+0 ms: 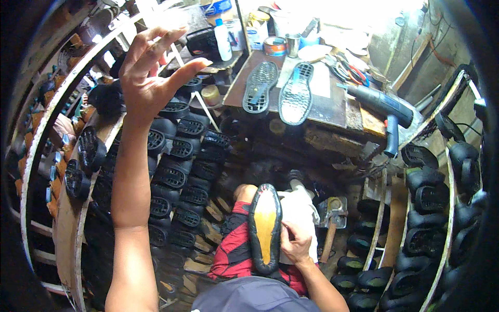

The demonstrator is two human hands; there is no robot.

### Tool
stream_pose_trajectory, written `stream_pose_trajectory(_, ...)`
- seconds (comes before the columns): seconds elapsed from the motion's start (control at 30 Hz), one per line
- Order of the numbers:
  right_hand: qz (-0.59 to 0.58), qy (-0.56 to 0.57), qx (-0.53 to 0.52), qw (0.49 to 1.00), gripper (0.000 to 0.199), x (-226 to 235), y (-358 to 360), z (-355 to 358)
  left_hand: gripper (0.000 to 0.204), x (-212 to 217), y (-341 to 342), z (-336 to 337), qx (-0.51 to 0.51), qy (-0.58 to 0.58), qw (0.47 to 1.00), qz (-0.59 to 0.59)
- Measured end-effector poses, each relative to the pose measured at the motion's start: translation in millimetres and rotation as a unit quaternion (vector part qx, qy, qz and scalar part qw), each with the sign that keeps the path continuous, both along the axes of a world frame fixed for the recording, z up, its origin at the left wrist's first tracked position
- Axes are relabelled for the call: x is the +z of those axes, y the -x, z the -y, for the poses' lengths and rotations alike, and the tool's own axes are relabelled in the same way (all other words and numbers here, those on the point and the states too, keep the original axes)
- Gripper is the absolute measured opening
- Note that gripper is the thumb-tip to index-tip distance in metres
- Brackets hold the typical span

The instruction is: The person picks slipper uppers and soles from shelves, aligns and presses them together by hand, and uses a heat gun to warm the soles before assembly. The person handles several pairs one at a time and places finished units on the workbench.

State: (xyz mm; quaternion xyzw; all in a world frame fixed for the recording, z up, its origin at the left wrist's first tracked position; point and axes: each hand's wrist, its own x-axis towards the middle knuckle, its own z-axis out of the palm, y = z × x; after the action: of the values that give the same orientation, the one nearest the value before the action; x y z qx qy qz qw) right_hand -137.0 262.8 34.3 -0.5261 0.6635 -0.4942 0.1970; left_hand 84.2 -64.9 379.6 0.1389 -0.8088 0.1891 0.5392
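Note:
My left hand (156, 78) is raised high at the upper left, its thumb and fingers apart, with nothing visible between them. Below, a black shoe (254, 218) rests on my lap, its underside facing up, with a yellow-brown board in the middle framed by black edges. Close against the shoe's right edge is my right hand (296, 243), fingers curled and pinched together. Whatever is between those fingertips is hidden. A white cloth (305, 205) lies over my right leg beside the shoe.
Two shoe soles (296, 93) lie on the workbench (332, 112), with a heat gun (382, 106), pliers (353, 72), a tin (275, 47) and a white bottle (223, 40). Racks of black shoes (423, 208) flank me. A hammer (329, 236) rests on a container at right.

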Motion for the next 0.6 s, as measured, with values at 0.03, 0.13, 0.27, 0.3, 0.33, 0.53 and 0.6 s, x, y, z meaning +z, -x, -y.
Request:
stream_pose_trajectory(0.03, 0.009, -0.043, 0.005, 0.999, 0.020, 0.3, 0.3, 0.3, 0.057, -9.8, -0.1, -1.7, -0.001, -0.040, 0.999, -0.009)
stream_pose_trajectory(0.13, -0.030, 0.035, -0.008, 0.999, 0.019, 0.1, -0.1, 2.9, 0.050, -61.1, 6.8, -9.6, -0.021, -0.175, 0.984, -0.023)
stream_pose_trajectory(0.27, -0.018, 0.023, -0.007, 1.000, 0.019, -0.5, -1.1, 4.1, 0.075, -192.3, 18.9, -52.3, -0.027, -0.529, 0.846, 0.065)
stream_pose_trajectory(0.3, -0.019, 0.019, -0.004, 1.000, 0.019, -0.5, -0.8, 4.0, 0.090, -229.1, 25.6, -63.1, -0.044, -0.600, 0.796, 0.063)
stream_pose_trajectory(0.33, -0.019, 0.011, -0.003, 1.000, 0.020, 0.1, -1.0, 2.8, 0.097, -262.7, 29.2, -72.8, -0.053, -0.668, 0.739, 0.068)
stream_pose_trajectory(0.53, -0.012, -0.006, 0.005, 1.000, 0.021, 2.8, 0.1, 3.2, 0.101, -367.8, 39.3, -111.9, -0.102, -0.744, 0.660, 0.016)
stream_pose_trajectory(0.6, -0.006, -0.009, 0.005, 1.000, 0.021, 2.6, -0.3, 4.2, 0.101, -371.2, 39.0, -116.4, -0.120, -0.758, 0.640, -0.027)
